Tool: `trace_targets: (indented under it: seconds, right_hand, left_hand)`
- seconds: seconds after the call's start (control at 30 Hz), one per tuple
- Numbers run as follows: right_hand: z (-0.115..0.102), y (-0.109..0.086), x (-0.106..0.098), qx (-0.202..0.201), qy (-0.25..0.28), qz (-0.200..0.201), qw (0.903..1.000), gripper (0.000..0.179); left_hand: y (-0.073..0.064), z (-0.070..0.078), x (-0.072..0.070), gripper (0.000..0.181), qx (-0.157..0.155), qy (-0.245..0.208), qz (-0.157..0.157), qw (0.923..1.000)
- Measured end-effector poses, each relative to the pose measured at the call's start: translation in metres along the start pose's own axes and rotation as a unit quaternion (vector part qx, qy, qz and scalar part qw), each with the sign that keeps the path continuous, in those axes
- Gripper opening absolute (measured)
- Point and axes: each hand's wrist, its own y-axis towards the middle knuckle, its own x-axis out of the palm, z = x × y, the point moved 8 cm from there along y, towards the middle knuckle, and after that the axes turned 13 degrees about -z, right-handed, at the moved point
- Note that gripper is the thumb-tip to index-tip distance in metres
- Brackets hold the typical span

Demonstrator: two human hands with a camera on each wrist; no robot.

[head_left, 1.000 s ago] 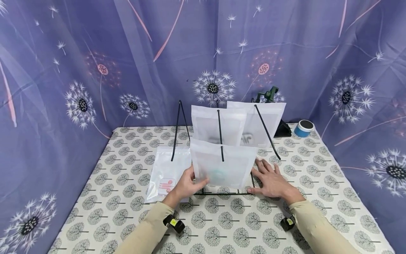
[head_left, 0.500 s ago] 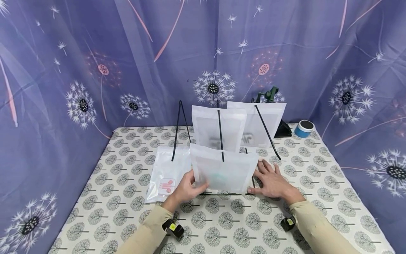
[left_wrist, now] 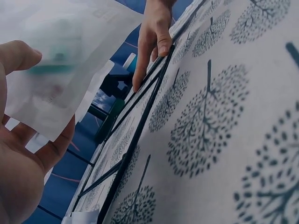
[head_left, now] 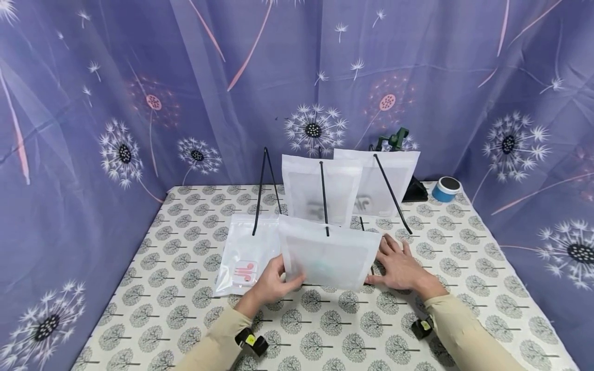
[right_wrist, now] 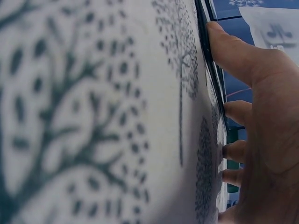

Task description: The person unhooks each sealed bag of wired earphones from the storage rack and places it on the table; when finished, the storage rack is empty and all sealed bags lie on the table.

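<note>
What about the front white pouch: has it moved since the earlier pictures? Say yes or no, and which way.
Yes: the front white pouch, pinched in the left hand, has moved down along the middle black hook, nearer its free end.

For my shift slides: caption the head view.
Left grip holds a white pouch at the tip of the middle rod of a black rack; right grip rests at its base.

Tree-print tablecloth [head_left: 325, 324], black wire rack [head_left: 324, 198], flat white pouch [head_left: 246, 247], blue tub [head_left: 444, 195]
</note>
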Motion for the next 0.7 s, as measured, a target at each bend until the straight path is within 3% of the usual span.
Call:
trace_targets:
  seconds: [0.1, 0.33, 0.53, 0.7]
  right_hand:
    - [0.000, 0.000, 0.000, -0.001, 0.002, -0.002, 1.0000, 0.090]
    - [0.000, 0.000, 0.001, -0.003, 0.004, -0.003, 1.0000, 0.089]
    - [0.000, 0.000, 0.000, -0.004, 0.008, 0.000, 1.0000, 0.091]
    - [0.002, 0.002, 0.002, 0.002, 0.003, -0.008, 1.0000, 0.097]
  left_hand:
    - [-0.002, 0.003, 0.001, 0.038, -0.003, 0.006, -0.001, 1.0000]
    - [-0.016, -0.019, 0.001, 0.041, 0.005, 0.019, -0.001, 0.9998]
    - [-0.028, -0.008, -0.005, 0.041, -0.005, 0.031, 0.013, 0.9994]
    - [-0.034, -0.005, -0.006, 0.038, -0.006, 0.040, 0.006, 0.9992]
